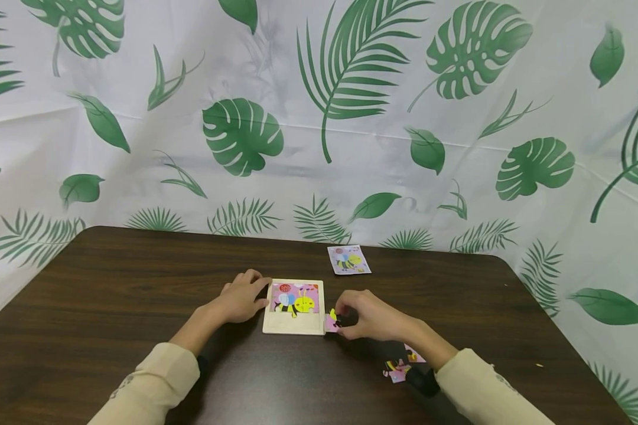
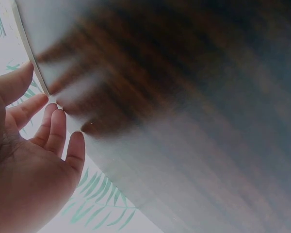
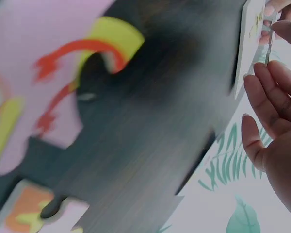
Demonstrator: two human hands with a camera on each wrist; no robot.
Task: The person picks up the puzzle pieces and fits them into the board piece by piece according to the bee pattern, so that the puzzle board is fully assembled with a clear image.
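A square wooden puzzle board (image 1: 292, 326) lies on the table, its upper part filled with a pink and yellow bee picture and its lower strip bare wood. My left hand (image 1: 243, 297) rests against the board's left side, thumb and index fingertip touching the edge. In the left wrist view those fingers (image 2: 53, 136) look extended along the board's rim (image 2: 25, 41). My right hand (image 1: 374, 316) pinches a pink, yellow and black puzzle piece (image 1: 332, 322) between thumb and fingers, right at the board's lower right edge. Seen from the right wrist, this piece appears nearly edge-on.
Loose puzzle pieces (image 1: 397, 370) lie on the dark wooden table (image 1: 138, 283) below my right forearm; one large piece (image 3: 48, 53) shows red and yellow shapes. A printed bee card (image 1: 349, 260) sits behind the board. A leaf-patterned cloth (image 1: 266, 195) hangs behind the table.
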